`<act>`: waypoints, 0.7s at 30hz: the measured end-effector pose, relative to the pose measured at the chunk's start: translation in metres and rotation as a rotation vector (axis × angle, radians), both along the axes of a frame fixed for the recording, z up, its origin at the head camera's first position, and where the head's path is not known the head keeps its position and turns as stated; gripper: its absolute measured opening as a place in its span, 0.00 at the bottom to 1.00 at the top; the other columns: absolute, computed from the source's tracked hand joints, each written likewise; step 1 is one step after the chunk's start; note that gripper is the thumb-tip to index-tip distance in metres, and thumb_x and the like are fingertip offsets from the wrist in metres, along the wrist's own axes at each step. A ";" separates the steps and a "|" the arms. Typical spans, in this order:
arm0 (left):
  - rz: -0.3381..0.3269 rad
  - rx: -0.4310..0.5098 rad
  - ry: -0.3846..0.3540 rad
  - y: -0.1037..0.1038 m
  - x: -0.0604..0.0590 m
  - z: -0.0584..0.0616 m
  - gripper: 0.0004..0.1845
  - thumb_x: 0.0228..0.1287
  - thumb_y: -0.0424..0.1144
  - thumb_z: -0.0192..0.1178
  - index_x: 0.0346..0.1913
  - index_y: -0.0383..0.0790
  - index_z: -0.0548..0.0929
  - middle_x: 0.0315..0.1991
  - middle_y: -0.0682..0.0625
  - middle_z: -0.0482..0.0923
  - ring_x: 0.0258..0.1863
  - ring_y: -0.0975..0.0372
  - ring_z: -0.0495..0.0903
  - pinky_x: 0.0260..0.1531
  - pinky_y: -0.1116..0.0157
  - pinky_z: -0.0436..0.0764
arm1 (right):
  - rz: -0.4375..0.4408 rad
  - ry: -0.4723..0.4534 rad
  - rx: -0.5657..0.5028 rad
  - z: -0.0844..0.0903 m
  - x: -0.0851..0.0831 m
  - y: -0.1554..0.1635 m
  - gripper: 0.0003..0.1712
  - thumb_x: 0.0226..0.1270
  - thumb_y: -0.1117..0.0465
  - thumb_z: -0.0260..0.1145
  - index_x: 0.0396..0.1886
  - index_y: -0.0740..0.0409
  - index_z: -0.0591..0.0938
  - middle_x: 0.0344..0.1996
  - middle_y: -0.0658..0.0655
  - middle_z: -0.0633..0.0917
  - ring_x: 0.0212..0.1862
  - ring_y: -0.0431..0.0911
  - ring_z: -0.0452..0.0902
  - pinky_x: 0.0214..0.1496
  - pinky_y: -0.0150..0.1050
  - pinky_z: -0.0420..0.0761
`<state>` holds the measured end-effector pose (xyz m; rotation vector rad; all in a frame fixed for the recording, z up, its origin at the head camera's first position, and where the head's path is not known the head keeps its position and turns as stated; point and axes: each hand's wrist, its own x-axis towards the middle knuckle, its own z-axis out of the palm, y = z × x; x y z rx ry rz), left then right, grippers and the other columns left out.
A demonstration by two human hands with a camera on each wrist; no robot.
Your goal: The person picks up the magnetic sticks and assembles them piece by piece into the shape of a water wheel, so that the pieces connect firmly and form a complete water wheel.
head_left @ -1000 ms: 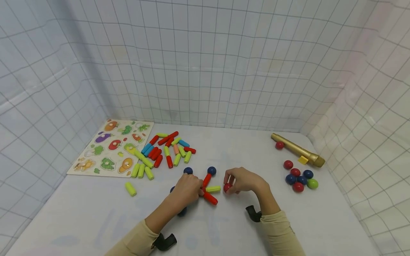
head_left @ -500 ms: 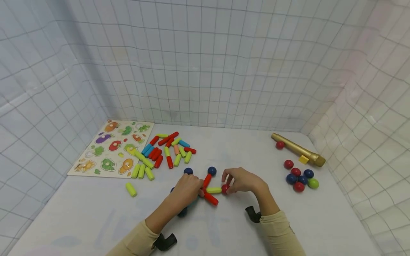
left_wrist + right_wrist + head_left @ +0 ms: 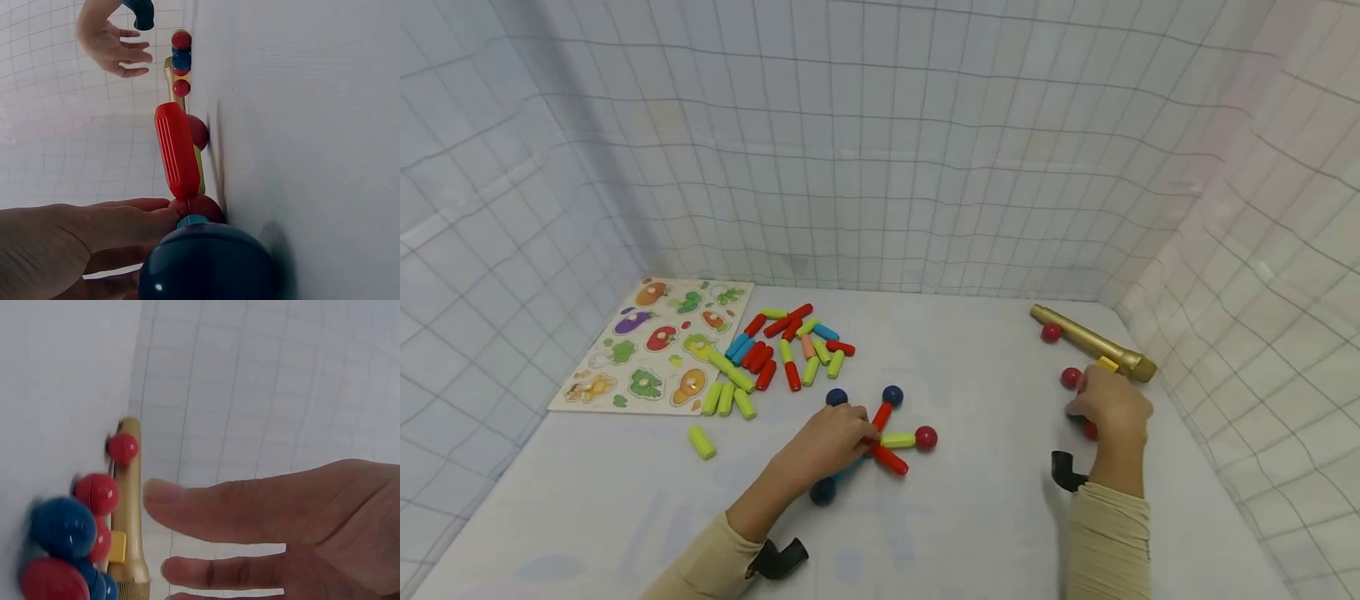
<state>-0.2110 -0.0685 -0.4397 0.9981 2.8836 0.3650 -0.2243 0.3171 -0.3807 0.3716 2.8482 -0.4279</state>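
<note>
A white table [image 3: 970,517] stands inside an enclosure of pale walls [image 3: 880,167] marked with a dark grid, which close it in at the back and on both sides. Near the middle of the surface lies a figure of sticks and balls [image 3: 887,433]: red and yellow-green sticks radiate from a hub, tipped by dark blue balls and a red ball [image 3: 926,437]. The left hand [image 3: 831,442] rests on the hub, its fingers loosely bent onto the joint; the left wrist view shows fingertips touching the centre beside a red stick [image 3: 177,150]. The right hand [image 3: 1111,407] is well apart, over the cluster of loose balls [image 3: 69,537] just beside a gold tube [image 3: 1090,342], fingers straight and spread, holding nothing. At the back left, a vegetable puzzle board [image 3: 655,346] lies flat, with a pile of loose sticks [image 3: 782,350] beside it.
</note>
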 end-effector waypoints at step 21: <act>0.084 0.052 -0.124 0.007 0.002 0.000 0.07 0.60 0.42 0.68 0.39 0.45 0.89 0.25 0.57 0.74 0.28 0.66 0.69 0.30 0.73 0.72 | -0.155 -0.138 -0.165 -0.023 0.008 0.043 0.14 0.51 0.59 0.74 0.29 0.59 0.78 0.25 0.58 0.79 0.28 0.47 0.75 0.28 0.39 0.72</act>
